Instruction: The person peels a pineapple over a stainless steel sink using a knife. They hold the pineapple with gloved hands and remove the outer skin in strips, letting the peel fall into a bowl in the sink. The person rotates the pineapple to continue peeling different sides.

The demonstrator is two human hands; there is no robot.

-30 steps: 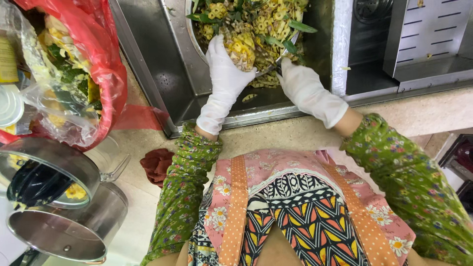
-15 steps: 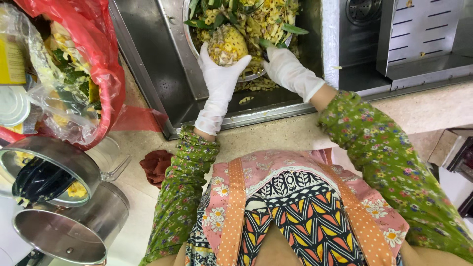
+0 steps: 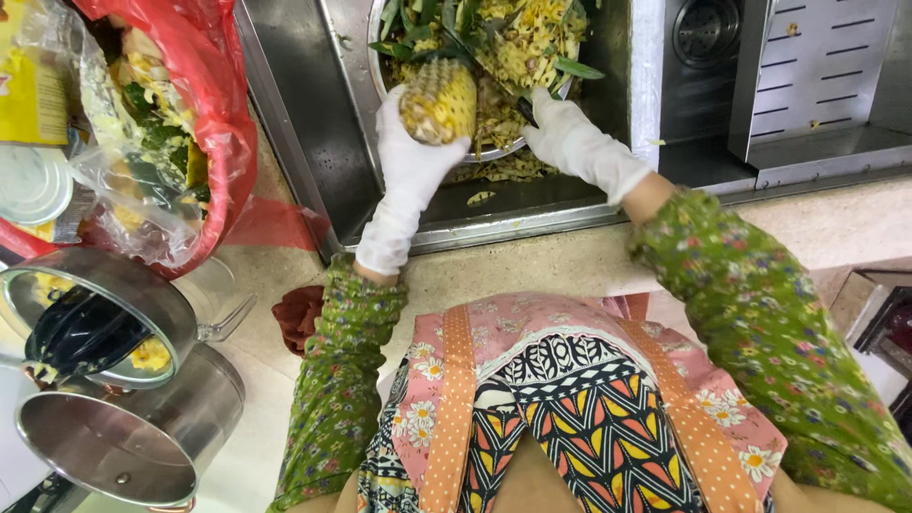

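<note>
Pineapple (image 3: 439, 100), half-peeled, heavy and juice-slick, sits gripped around its middle by the gloved left hand (image 3: 410, 157) over the sink's (image 3: 313, 123) near edge, while the right hand (image 3: 575, 142) closes on something I cannot tell.

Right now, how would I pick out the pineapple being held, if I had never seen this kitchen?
Find the steel sink at top centre, with a round metal bowl of leaves and peelings in it. At the bowl's near rim, the white-gloved left hand grips the pineapple: the only whole, oval, yellow fruit with a diamond-patterned surface, among loose scraps.
</note>
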